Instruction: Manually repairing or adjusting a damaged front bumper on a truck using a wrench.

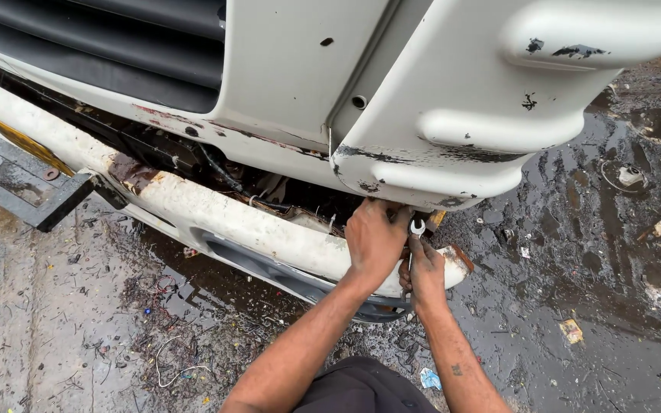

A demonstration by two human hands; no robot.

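Wrench (417, 227), small, open-ended, metal: held upright by right hand (426, 269), fingers wrapped narrowly about its shaft, head set in the gap at the right end of the rusted white bumper (216, 218), just under the corner of the chipped white body panel (437, 115). Left hand (375, 239): fingers curled over the bumper's upper edge beside the tool; whether they pinch a fastener cannot be told. Step judged: working a hidden fastener at the bumper end. Following move calls for a short, steady swing in cramped space. Ground (575, 252): wet, muddy, littered, outdoors; dark metal step (32, 195) at left.
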